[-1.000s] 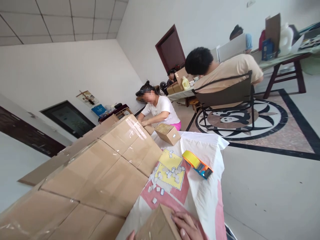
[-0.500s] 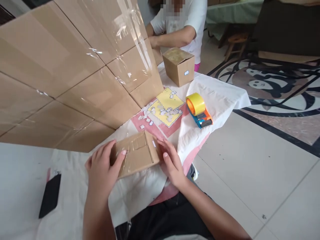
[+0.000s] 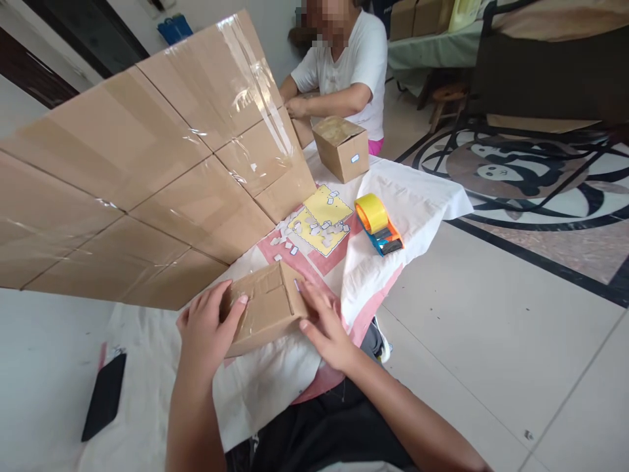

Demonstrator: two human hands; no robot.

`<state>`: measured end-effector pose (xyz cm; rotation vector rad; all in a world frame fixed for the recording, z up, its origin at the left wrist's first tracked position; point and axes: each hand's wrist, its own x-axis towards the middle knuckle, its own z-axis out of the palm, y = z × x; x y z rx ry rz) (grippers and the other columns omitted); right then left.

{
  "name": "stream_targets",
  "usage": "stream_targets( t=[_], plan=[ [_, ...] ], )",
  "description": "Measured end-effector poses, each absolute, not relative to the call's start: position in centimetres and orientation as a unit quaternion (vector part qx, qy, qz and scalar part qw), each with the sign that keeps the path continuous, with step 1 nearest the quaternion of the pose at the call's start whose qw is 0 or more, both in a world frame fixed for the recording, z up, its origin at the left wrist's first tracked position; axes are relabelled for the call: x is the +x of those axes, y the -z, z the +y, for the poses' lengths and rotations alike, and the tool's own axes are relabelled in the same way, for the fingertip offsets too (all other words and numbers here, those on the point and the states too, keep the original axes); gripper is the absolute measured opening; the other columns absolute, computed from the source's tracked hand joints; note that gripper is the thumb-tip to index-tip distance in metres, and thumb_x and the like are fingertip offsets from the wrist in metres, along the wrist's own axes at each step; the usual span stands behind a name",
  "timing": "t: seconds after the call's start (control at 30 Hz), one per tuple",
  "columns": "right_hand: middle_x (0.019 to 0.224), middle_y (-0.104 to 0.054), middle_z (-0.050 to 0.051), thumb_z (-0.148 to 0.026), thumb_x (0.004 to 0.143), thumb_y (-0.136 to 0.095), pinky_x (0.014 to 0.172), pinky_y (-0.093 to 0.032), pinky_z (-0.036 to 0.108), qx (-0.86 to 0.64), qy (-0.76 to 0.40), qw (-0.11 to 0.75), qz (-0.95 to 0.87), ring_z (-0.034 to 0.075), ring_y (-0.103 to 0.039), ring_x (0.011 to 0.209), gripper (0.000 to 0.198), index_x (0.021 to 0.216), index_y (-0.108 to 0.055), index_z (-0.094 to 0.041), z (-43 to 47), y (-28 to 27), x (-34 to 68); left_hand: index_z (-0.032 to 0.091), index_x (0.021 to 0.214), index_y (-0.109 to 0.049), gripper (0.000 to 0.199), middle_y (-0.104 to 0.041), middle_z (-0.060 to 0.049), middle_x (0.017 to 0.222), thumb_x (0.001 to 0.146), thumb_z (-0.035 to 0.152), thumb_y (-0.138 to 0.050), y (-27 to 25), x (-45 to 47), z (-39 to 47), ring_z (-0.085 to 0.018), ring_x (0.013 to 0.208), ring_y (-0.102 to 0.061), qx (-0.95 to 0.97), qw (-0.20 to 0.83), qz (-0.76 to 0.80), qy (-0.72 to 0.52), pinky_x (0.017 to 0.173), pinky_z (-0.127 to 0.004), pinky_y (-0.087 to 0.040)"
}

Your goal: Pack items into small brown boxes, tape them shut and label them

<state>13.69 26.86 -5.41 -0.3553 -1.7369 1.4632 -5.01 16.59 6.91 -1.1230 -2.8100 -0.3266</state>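
Observation:
A small taped cardboard box lies on the cloth in front of me, with part of a small white label showing on its right end. Around its left end is my left hand, the thumb on the top and the fingers over the far side. My right hand steadies the other end, its fingers lying along the labelled face and the thumb at the near corner. Just beyond the box, several small white stickers are scattered near yellow backing sheets, some of them stuck on the sheets.
A wall of stacked, taped cartons rises at the left. A yellow tape roll in a dispenser and a labelled box stand to the right and back. Across the table sits a person in a white shirt. A black phone-like object lies at lower left.
The view has shifted slightly, showing more of the room at the back. My right hand has moved a little left against the box's labelled end; my left hand keeps its hold.

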Motion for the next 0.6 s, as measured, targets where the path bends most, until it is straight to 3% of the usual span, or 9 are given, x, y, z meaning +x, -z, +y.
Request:
stream_targets(
  t=[0.13, 0.27, 0.37, 0.47, 0.53, 0.6],
  plan=[
    [0.167, -0.027, 0.011, -0.031, 0.091, -0.063, 0.125, -0.028, 0.050, -0.092, -0.531, 0.400, -0.741, 0.026, -0.027, 0.154, 0.090, 0.163, -0.008, -0.027, 25.8, 6.0, 14.2, 0.033, 0.124, -0.057, 0.044, -0.065, -0.004, 0.132, 0.091, 0.057, -0.042, -6.9, -6.0, 15.5, -0.030, 0.132, -0.052, -0.392, 0.035, -0.910, 0.128, 0.114, -0.058, -0.028],
    [0.168, -0.018, 0.017, -0.040, 0.076, -0.078, 0.125, -0.025, 0.055, -0.099, -0.472, 0.328, -0.813, 0.034, -0.012, 0.157, 0.121, 0.163, 0.003, -0.021, 25.7, 4.3, 14.6, 0.036, 0.121, -0.060, 0.040, -0.068, -0.001, 0.129, 0.088, 0.056, -0.050, -6.7, -7.2, 13.9, -0.028, 0.123, -0.059, -0.488, 0.023, -0.856, 0.171, 0.111, -0.053, -0.034],
    [0.161, -0.025, 0.020, -0.043, 0.059, -0.088, 0.118, -0.038, 0.054, -0.104, -0.446, 0.270, -0.847, 0.038, -0.024, 0.152, 0.141, 0.163, 0.004, -0.024, 26.4, 2.7, 14.3, 0.035, 0.121, -0.063, 0.038, -0.068, -0.001, 0.130, 0.090, 0.052, -0.050, -6.9, -7.3, 13.0, -0.028, 0.123, -0.059, -0.525, 0.042, -0.821, 0.220, 0.111, -0.051, -0.038],
    [0.150, -0.036, 0.015, -0.042, 0.055, -0.090, 0.113, -0.044, 0.052, -0.104, -0.447, 0.302, -0.836, 0.037, -0.038, 0.144, 0.135, 0.162, -0.009, -0.031, 27.7, 1.8, 15.8, 0.030, 0.119, -0.066, 0.037, -0.063, -0.005, 0.136, 0.095, 0.046, -0.042, -7.3, -6.4, 12.3, -0.031, 0.133, -0.051, -0.514, 0.135, -0.792, 0.300, 0.118, -0.056, -0.032],
    [0.150, -0.035, 0.014, -0.043, 0.062, -0.087, 0.112, -0.045, 0.050, -0.119, -0.454, 0.351, -0.811, 0.036, -0.040, 0.142, 0.124, 0.161, -0.015, -0.032, 29.2, 1.4, 18.4, 0.027, 0.117, -0.066, 0.036, -0.062, -0.007, 0.135, 0.096, 0.043, -0.042, -7.0, -5.7, 11.7, -0.032, 0.134, -0.050, -0.466, 0.225, -0.775, 0.363, 0.120, -0.059, -0.028],
    [0.153, -0.035, 0.014, -0.045, 0.071, -0.082, 0.107, -0.049, 0.049, -0.178, -0.436, 0.411, -0.781, 0.035, -0.041, 0.142, 0.111, 0.160, -0.018, -0.033, 31.4, 0.2, 21.9, 0.026, 0.114, -0.067, 0.033, -0.064, -0.008, 0.128, 0.095, 0.042, -0.046, -5.9, -5.2, 11.2, -0.032, 0.128, -0.054, -0.415, 0.259, -0.766, 0.418, 0.118, -0.058, -0.032]
  ],
)
